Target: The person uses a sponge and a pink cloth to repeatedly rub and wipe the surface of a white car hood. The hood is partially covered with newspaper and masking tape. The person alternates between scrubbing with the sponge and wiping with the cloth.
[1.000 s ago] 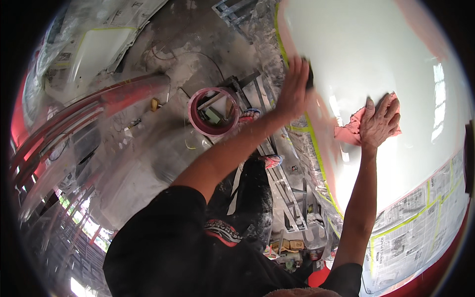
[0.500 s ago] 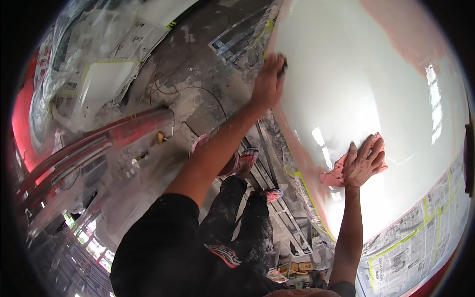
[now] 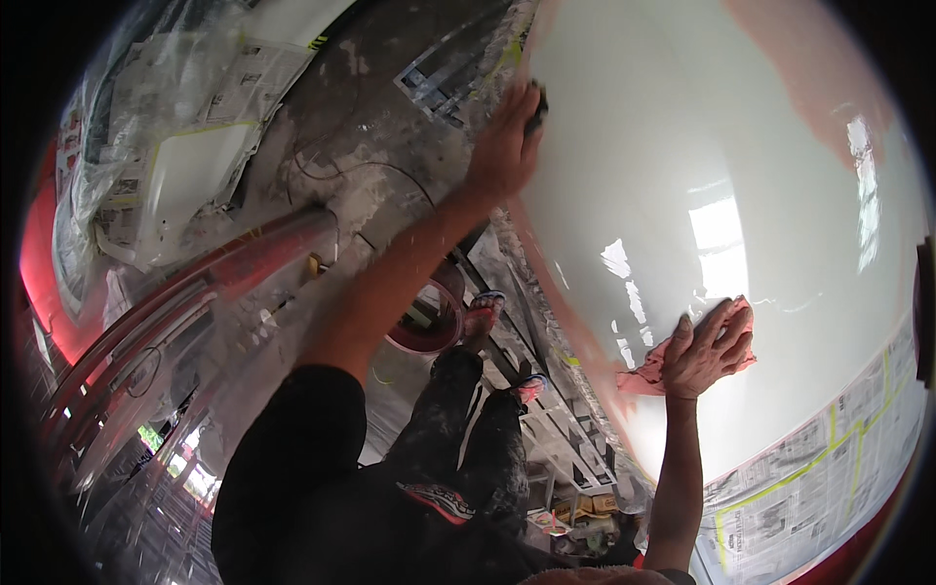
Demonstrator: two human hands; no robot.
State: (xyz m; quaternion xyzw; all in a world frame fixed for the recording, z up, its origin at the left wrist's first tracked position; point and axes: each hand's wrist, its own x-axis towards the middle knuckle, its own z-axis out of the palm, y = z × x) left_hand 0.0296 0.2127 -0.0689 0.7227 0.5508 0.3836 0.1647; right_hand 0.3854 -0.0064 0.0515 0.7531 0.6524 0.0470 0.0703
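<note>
A large, glossy pale car panel (image 3: 624, 166), with pinkish patches near its edges, takes up the right side. My left hand (image 3: 505, 146) is at its left edge, fingers closed around a small dark block (image 3: 536, 107); the block's underside is hidden. Lower on the same panel, my right hand (image 3: 704, 359) presses a crumpled pink cloth (image 3: 643, 376) against the surface. Its fingers lie slightly apart over the cloth, which sticks out on both sides of them.
Newspaper masking (image 3: 780, 517) with yellow-green tape borders the panel's near right side. A reddish bucket (image 3: 450, 317) stands beside my feet, near a metal ladder-like frame (image 3: 575, 444). Red trim pieces (image 3: 224, 263) lie at left, below a plastic-covered car (image 3: 185, 97). A hose crosses the floor.
My right hand and the cloth have slid a little nearer to me across the panel. My left hand has shifted slightly farther away. More of the bucket shows below my left arm.
</note>
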